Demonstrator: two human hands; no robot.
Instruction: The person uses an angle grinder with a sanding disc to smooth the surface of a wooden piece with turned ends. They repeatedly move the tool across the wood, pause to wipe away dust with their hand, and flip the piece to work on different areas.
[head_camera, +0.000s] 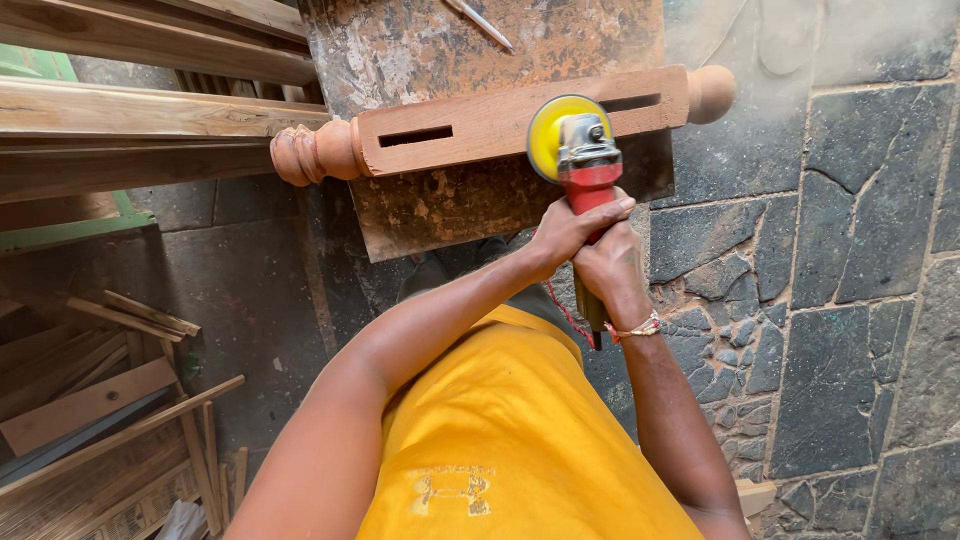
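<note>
Over a grey stone floor (860, 300), both the left hand (565, 232) and right hand (612, 270) clamp the heavy-looking, rigid red angle grinder (588, 165) by its body, its yellow disc at the stiff turned wooden post (500, 125) lying across the rusty bench (450, 45)

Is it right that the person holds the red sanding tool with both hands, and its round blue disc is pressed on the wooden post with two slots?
Nearly. The disc is yellow, not blue; the head view shows it. The rest holds: the left hand and right hand both hold the red sanding tool, and its disc is pressed on the wooden post with two slots.
</note>
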